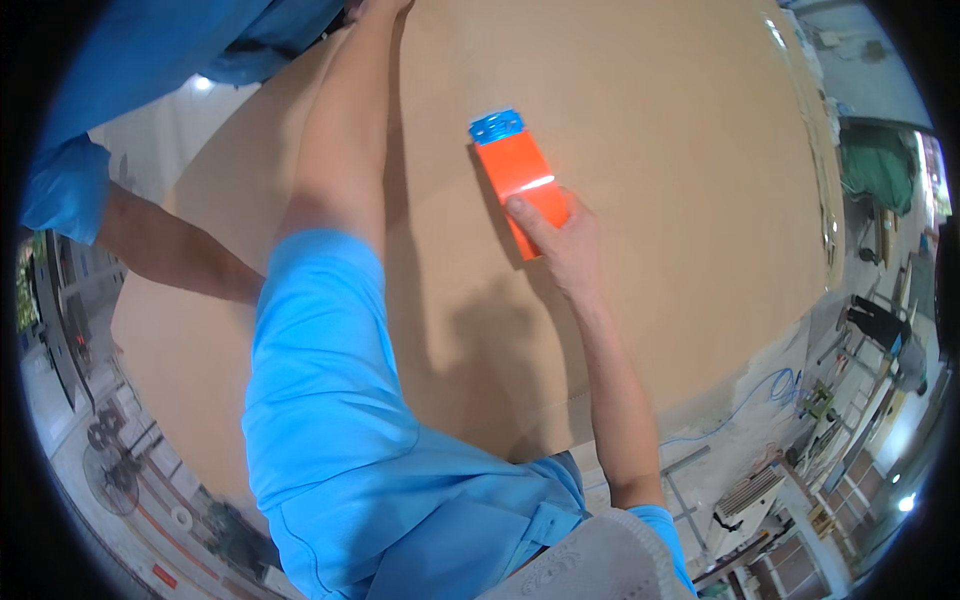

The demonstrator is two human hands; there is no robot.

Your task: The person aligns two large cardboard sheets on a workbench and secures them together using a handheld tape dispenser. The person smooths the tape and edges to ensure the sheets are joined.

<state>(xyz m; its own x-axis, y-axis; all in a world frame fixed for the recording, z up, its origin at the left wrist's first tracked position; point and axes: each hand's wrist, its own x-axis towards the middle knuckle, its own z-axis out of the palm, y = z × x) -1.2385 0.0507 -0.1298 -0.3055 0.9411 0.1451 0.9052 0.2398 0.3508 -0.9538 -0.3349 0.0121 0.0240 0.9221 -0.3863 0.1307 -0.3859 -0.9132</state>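
Note:
A large brown cardboard box [650, 150] fills the middle of the view. My right hand [560, 240] grips an orange tape dispenser [520, 170] with a blue front end [497, 126] and presses it flat against the cardboard face. My left arm, in a blue sleeve, stretches up across the box. My left hand [378, 8] lies at the box's upper edge, mostly cut off by the picture's rim, so its fingers cannot be read.
Another person in a blue shirt [130, 70] stands at the upper left, with a bare forearm [170, 250] against the box's left side. A floor fan [110, 475] stands at the lower left. A blue cable [770, 385], metal racks and clutter lie on the floor at right.

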